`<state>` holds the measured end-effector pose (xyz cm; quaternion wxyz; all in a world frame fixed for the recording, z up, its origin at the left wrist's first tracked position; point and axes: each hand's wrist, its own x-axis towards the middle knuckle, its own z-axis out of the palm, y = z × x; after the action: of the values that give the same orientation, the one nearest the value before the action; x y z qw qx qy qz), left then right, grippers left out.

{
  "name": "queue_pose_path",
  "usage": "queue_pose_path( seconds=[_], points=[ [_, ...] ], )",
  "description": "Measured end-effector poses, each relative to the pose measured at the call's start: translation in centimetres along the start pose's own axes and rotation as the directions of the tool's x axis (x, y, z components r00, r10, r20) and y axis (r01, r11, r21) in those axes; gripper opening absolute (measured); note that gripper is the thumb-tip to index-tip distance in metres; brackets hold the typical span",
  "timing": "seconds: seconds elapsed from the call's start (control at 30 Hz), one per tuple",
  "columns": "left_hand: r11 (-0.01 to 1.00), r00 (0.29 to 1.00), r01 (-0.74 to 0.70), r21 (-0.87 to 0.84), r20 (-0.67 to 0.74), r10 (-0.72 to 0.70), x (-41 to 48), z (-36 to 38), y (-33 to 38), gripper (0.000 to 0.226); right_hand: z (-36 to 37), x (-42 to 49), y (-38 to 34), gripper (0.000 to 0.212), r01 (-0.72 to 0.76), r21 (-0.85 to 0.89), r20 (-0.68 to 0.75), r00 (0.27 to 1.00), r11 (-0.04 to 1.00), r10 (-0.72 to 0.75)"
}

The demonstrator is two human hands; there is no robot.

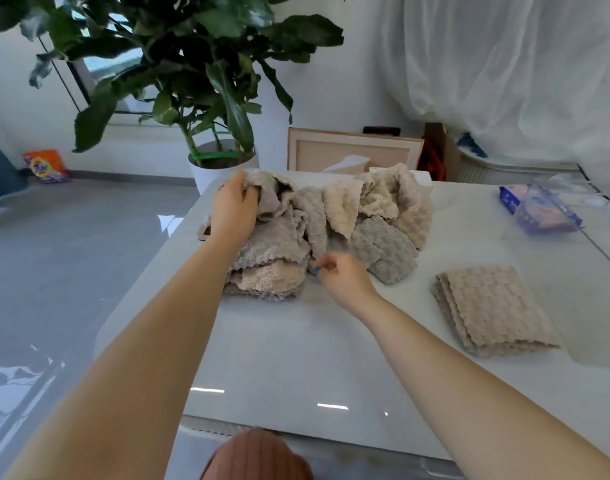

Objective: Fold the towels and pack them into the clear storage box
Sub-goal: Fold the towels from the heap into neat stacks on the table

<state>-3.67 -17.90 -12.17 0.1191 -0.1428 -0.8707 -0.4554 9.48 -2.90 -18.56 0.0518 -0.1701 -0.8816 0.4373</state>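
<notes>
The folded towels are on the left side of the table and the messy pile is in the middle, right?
Not quite. The head view shows the folded towels on the right side of the table, not the left. The messy pile is in the middle, as you said.

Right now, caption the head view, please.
Left hand grips the towel pile, right hand pinches its near edge; folded stack alongside.

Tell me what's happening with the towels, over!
Left hand grips towel pile, right hand pinches its near edge. Folded towels set aside. Clear storage box holds blue packets.
</notes>
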Motion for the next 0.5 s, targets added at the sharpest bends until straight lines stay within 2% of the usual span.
queue_pose_path(
  seconds=[0.07,0.17,0.27,0.33,0.37,0.47,0.5],
  points=[
    [0.993,0.991,-0.119,0.009,0.055,0.118,-1.0,-0.8,2.1,0.014,-0.4,-0.2,-1.3,0.025,0.051,0.121,-0.053,0.998,0.991,-0.044],
    [0.955,0.948,-0.286,0.079,0.171,0.270,-2.7,-1.8,4.6,0.015,-1.4,-0.8,-3.3,0.050,0.135,0.272,-0.109,0.988,0.953,-0.109],
    [0.959,0.911,-0.276,-0.064,0.301,0.283,-3.8,-1.7,6.6,0.013,-2.7,-1.0,-4.3,0.082,0.212,0.337,-0.175,0.971,0.917,-0.160],
    [0.967,0.874,-0.195,-0.167,0.419,0.248,-4.4,-1.2,7.2,0.009,-3.9,-1.3,-4.3,0.088,0.232,0.329,-0.183,0.967,0.916,-0.179],
    [0.970,0.859,-0.162,-0.182,0.458,0.229,-4.8,-0.9,7.2,0.011,-4.5,-1.6,-4.1,0.083,0.233,0.325,-0.173,0.967,0.917,-0.185],
    [0.981,0.844,-0.115,-0.159,0.506,0.181,-6.6,-0.2,7.1,0.024,-5.9,-2.6,-2.6,0.038,0.208,0.214,-0.188,0.968,0.954,-0.168],
    [0.983,0.837,-0.105,-0.151,0.520,0.169,-7.2,0.0,6.9,0.025,-6.4,-2.9,-1.8,0.031,0.185,0.175,-0.220,0.965,0.967,-0.144]
  ],
)
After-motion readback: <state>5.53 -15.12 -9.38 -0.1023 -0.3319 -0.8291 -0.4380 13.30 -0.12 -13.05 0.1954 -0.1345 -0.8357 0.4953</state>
